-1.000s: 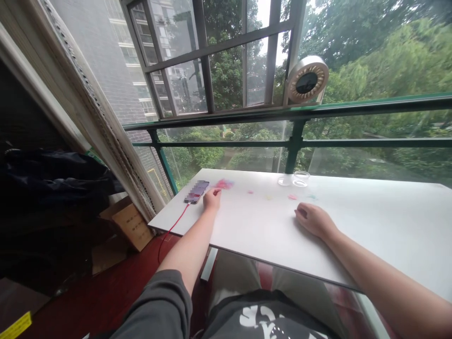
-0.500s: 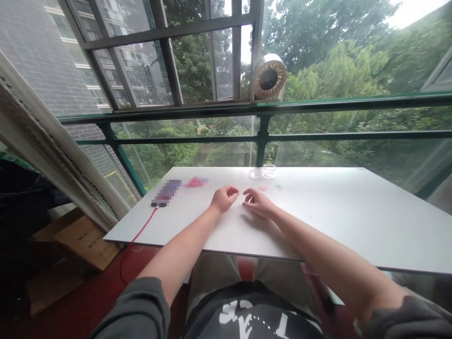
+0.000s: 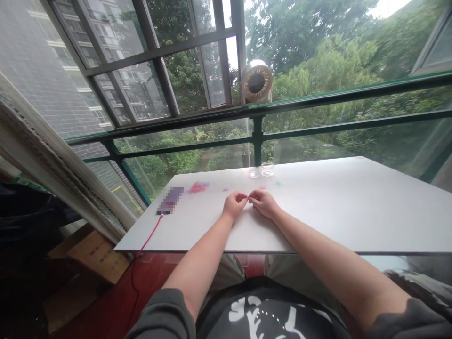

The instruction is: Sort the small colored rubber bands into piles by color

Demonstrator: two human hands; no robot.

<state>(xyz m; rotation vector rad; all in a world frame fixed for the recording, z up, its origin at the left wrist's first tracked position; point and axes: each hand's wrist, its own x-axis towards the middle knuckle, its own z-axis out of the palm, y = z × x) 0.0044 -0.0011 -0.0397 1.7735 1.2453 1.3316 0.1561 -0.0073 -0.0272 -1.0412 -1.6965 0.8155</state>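
Note:
My left hand point(image 3: 235, 205) is closed in a pinch above the white table point(image 3: 325, 207). Fingertip to fingertip with it, my right hand point(image 3: 264, 204) is pinched as well. Whatever lies between the fingers is too small or hidden to make out. Just beyond my left hand a small pink piece point(image 3: 225, 189) rests on the table. Another flat pink piece point(image 3: 262, 187) lies behind my right hand, with some thin pale green bits point(image 3: 278, 184) to its right. A loose red, pink and blue pile point(image 3: 198, 187) is farther left.
Two clear round dishes point(image 3: 254, 173) stand at the table's back edge. On the left lies a blurred-out dark device point(image 3: 171, 200) with a red cable point(image 3: 151, 234) running over the table edge. A round fan-like device point(image 3: 257, 82) sits by the green railing point(image 3: 208, 142).
My hands have come together at the fingertips, and the right fingers have closed. A pink piece now shows beyond my left hand. The whole view has tilted.

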